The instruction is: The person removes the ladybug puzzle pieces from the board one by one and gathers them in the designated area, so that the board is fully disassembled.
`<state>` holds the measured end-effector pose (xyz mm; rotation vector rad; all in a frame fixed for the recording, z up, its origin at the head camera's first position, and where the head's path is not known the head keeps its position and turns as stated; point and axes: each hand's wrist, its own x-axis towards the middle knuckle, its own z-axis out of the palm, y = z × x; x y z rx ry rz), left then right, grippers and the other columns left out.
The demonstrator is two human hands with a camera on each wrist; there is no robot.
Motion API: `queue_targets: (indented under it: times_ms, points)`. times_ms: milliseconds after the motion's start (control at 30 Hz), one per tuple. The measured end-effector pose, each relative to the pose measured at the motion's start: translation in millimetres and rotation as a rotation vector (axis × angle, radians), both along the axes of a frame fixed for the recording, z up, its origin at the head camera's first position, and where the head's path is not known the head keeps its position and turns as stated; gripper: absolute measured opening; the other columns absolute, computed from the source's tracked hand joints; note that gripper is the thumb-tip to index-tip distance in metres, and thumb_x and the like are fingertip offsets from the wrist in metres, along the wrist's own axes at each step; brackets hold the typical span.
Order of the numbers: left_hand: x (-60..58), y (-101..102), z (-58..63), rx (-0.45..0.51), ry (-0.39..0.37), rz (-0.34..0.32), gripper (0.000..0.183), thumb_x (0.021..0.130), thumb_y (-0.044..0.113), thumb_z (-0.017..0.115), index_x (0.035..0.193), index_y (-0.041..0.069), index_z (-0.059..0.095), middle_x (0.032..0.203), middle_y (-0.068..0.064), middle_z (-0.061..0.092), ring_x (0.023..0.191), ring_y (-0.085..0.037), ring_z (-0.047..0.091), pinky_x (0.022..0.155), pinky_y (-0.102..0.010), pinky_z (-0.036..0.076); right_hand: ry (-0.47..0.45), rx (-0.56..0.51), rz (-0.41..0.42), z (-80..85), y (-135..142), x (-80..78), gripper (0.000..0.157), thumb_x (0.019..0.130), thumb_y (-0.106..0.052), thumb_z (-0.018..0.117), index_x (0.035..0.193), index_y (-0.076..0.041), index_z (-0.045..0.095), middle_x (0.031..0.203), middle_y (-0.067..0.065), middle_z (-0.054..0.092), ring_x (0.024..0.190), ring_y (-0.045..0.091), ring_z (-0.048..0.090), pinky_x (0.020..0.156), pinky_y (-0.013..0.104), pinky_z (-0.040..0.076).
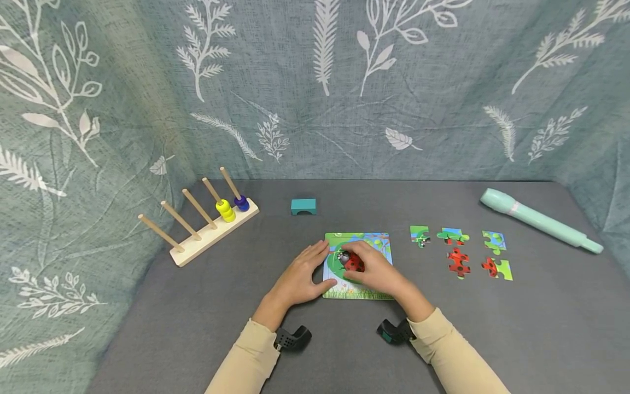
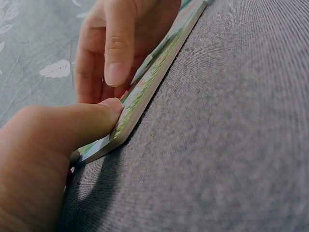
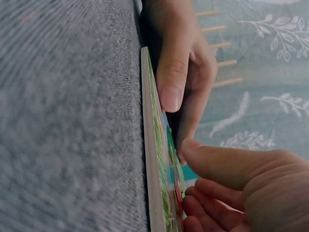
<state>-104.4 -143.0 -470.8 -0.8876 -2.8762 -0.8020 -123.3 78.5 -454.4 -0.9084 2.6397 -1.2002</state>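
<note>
A thin rectangular ladybug puzzle board lies flat on the grey table. My left hand rests along the board's left side, its thumb touching the near left corner. Over the ladybug picture my right hand curves, thumb and fingers spread to either side of it. In the right wrist view, a thin red and green puzzle piece stands slightly above the board between that thumb and fingers. Its full outline is hidden.
Several loose puzzle pieces lie right of the board. Behind them is a mint-green tube-shaped object. A teal arched block sits behind the board. At the left stands a wooden peg stand with yellow and blue rings.
</note>
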Motion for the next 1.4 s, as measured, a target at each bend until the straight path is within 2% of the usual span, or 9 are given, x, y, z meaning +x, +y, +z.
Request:
queue_targets:
  times_ms: [367,600,900,1067,1167,1400]
  points:
    - [-1.1,-0.6,2.6,0.001,-0.004,-0.002,0.074,0.085,0.040,0.065,0.142,-0.001,0.041,0.151,-0.016,0.035,0.140,-0.030,0.033,0.117,-0.045,0.027,0.031,0.071,0.033,-0.5,-1.3,0.8,0.050,0.085,-0.014,0.071,0.128,0.002,0.053,0.132,0.016,0.050,0.113,0.028,0.055,0.090,0.042,0.052]
    - [-1.8,-1.5,3.1,0.006,0.007,-0.013,0.074,0.085,0.039,0.066,0.142,-0.001,0.042,0.150,-0.016,0.036,0.140,-0.032,0.033,0.116,-0.046,0.029,0.058,0.055,0.039,-1.3,-1.6,0.9,0.045,0.083,-0.012,0.072,0.122,0.005,0.056,0.131,0.017,0.050,0.115,0.030,0.053,0.092,0.043,0.050]
    - [-2.2,-1.1,4.1,0.017,-0.008,-0.005,0.074,0.085,0.039,0.067,0.141,-0.002,0.042,0.150,-0.016,0.036,0.140,-0.031,0.033,0.116,-0.045,0.028,0.022,0.000,-0.017,-0.8,-4.4,2.2,0.043,0.081,-0.009,0.074,0.118,-0.001,0.054,0.117,0.013,0.055,0.100,0.024,0.054,0.084,0.040,0.051]
    - [-2.0,-1.5,4.0,0.023,0.003,-0.006,0.074,0.084,0.038,0.068,0.141,-0.002,0.043,0.149,-0.017,0.037,0.139,-0.029,0.035,0.117,-0.045,0.028,-0.012,-0.017,-0.047,-0.1,-6.2,4.0,0.040,0.081,-0.007,0.074,0.116,-0.003,0.056,0.107,0.008,0.059,0.090,0.017,0.059,0.076,0.030,0.054]
    - [-1.9,-1.3,4.7,0.025,0.004,-0.007,0.074,0.084,0.039,0.068,0.141,-0.002,0.043,0.149,-0.017,0.038,0.139,-0.028,0.035,0.117,-0.044,0.028,-0.005,-0.035,-0.055,-1.3,-6.4,4.5,0.039,0.080,-0.005,0.074,0.116,-0.004,0.058,0.104,0.007,0.059,0.086,0.015,0.061,0.072,0.026,0.055]
    - [-2.2,-0.9,4.8,0.019,-0.015,-0.001,0.074,0.085,0.039,0.067,0.141,-0.002,0.042,0.150,-0.016,0.037,0.140,-0.029,0.034,0.117,-0.044,0.027,0.051,-0.034,-0.076,-2.9,-6.6,5.6,0.041,0.079,-0.006,0.076,0.116,-0.004,0.060,0.104,0.007,0.061,0.087,0.017,0.063,0.074,0.028,0.056]
